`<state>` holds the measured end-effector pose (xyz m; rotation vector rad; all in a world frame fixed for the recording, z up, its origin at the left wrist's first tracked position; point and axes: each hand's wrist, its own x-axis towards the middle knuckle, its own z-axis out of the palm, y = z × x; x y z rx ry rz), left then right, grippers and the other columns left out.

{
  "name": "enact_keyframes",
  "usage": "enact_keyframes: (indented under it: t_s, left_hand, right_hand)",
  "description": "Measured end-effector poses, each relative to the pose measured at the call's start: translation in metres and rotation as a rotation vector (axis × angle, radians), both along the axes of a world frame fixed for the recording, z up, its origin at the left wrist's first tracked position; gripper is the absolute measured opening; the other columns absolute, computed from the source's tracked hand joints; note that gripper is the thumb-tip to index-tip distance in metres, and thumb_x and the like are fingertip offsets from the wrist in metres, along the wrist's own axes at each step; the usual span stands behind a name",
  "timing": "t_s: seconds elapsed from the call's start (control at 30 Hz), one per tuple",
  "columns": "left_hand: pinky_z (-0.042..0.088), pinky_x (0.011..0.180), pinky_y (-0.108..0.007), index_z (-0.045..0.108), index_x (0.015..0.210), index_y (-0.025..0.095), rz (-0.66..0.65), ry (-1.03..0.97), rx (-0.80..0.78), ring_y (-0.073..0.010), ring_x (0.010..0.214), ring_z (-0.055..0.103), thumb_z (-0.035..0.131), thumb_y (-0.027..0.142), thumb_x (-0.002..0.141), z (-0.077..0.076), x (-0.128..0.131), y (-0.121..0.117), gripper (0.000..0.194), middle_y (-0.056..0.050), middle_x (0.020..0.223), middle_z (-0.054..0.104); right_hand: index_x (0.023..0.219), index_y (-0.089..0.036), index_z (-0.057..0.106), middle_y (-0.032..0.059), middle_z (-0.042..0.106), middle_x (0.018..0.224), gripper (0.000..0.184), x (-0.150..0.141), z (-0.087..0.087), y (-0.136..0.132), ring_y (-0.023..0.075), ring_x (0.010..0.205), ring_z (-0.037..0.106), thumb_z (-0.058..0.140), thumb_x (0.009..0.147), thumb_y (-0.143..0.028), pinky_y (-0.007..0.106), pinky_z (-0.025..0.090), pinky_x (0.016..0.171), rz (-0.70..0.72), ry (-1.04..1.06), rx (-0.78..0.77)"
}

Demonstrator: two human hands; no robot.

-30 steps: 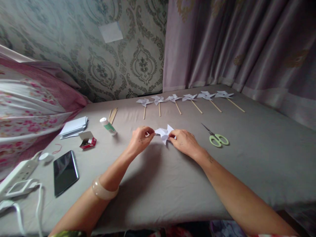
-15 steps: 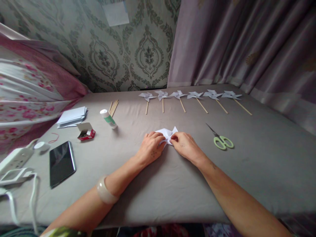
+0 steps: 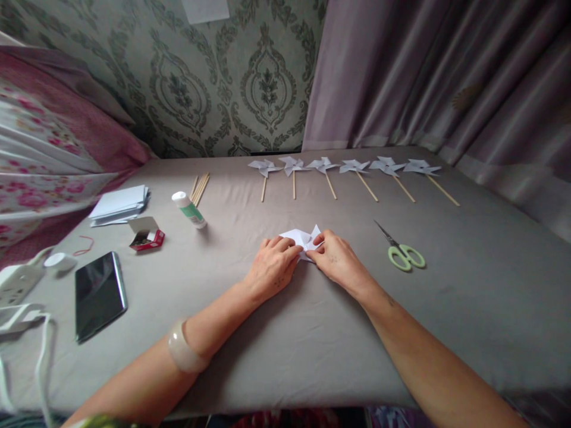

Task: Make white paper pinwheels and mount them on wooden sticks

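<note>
A white paper pinwheel (image 3: 303, 238) without a visible stick lies on the grey cloth in front of me, partly covered by both hands. My left hand (image 3: 274, 264) rests over its left side, fingers closed and pressing the paper near the middle. From the right, my right hand (image 3: 334, 255) pinches a blade of it between thumb and forefinger. One blade tip points up between the hands. To the right of my right hand lie scissors (image 3: 399, 249) with light green handles, blades pointing away.
Several finished pinwheels (image 3: 354, 166) on sticks line the back. At left are loose wooden sticks (image 3: 200, 189), a glue stick (image 3: 190, 209), stacked paper (image 3: 119, 204), a small red box (image 3: 148, 236), a phone (image 3: 101, 297) and a power strip (image 3: 18, 282) with white cables.
My left hand has moved right, from pinching a blade's tip to pressing on the pinwheel, which now lies lower on the cloth. My right hand stays at its right side. The view has tilted down.
</note>
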<state>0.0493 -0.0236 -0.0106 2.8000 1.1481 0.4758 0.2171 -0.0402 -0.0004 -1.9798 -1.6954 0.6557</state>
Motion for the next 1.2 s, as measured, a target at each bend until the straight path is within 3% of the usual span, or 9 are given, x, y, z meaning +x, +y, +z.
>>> enact_keyframes:
  t_s: [0.23, 0.4, 0.6, 0.8, 1.03, 1.2]
  left_hand:
    - [0.040, 0.083, -0.038, 0.061, 0.117, 0.028, -0.003, 0.058, -0.030, -0.0237, 0.102, 0.050, 0.039, 0.022, 0.094, 0.002, 0.001, -0.002, 0.033, -0.009, 0.111, 0.059]
    - [0.039, 0.084, -0.039, 0.062, 0.117, 0.028, 0.000, 0.082, -0.037, -0.0246, 0.103, 0.049, 0.038, 0.023, 0.094, 0.003, 0.001, -0.003, 0.033, -0.009, 0.113, 0.059]
    - [0.038, 0.084, -0.039, 0.061, 0.117, 0.025, -0.014, 0.100, -0.004, -0.0251, 0.104, 0.048, 0.039, 0.022, 0.094, 0.001, 0.001, -0.002, 0.033, -0.009, 0.114, 0.059]
    - [0.038, 0.085, -0.039, 0.061, 0.119, 0.025, -0.015, 0.106, 0.015, -0.0249, 0.106, 0.048, 0.038, 0.023, 0.095, -0.001, 0.001, -0.001, 0.033, -0.008, 0.114, 0.059]
    - [0.038, 0.086, -0.040, 0.061, 0.119, 0.025, -0.011, 0.103, -0.003, -0.0252, 0.106, 0.047, 0.040, 0.021, 0.094, 0.001, 0.001, -0.002, 0.033, -0.009, 0.116, 0.058]
    - [0.040, 0.085, -0.041, 0.063, 0.117, 0.026, -0.003, 0.089, -0.014, -0.0259, 0.106, 0.046, 0.040, 0.022, 0.093, 0.003, 0.001, -0.002, 0.033, -0.011, 0.117, 0.055]
  right_hand:
    - [0.094, -0.018, 0.059, 0.0061, 0.069, 0.081, 0.017, -0.001, 0.001, 0.001, 0.0190, 0.076, 0.066, 0.064, 0.080, -0.026, 0.026, 0.044, 0.065, -0.013, -0.031, -0.015]
    - [0.092, -0.019, 0.065, 0.0071, 0.071, 0.087, 0.015, 0.004, 0.005, -0.003, 0.0197, 0.081, 0.066, 0.056, 0.085, -0.028, 0.027, 0.044, 0.071, 0.100, -0.145, 0.033]
    - [0.111, -0.022, 0.067, 0.0086, 0.070, 0.108, 0.030, 0.008, 0.020, -0.010, 0.0216, 0.100, 0.063, 0.045, 0.090, -0.022, 0.029, 0.042, 0.081, 0.210, -0.285, -0.002]
    - [0.115, -0.025, 0.066, 0.0092, 0.067, 0.110, 0.034, 0.002, 0.018, -0.012, 0.0236, 0.100, 0.063, 0.041, 0.092, -0.021, 0.032, 0.043, 0.080, 0.276, -0.332, -0.028]
    - [0.111, -0.023, 0.068, 0.0089, 0.071, 0.104, 0.033, 0.015, 0.021, -0.008, 0.0218, 0.091, 0.065, 0.044, 0.088, -0.022, 0.029, 0.044, 0.074, 0.239, -0.243, 0.046]
    - [0.094, -0.017, 0.071, 0.0083, 0.073, 0.085, 0.026, 0.065, 0.025, 0.005, 0.0188, 0.073, 0.063, 0.051, 0.083, -0.029, 0.027, 0.042, 0.063, -0.005, -0.225, 0.127]
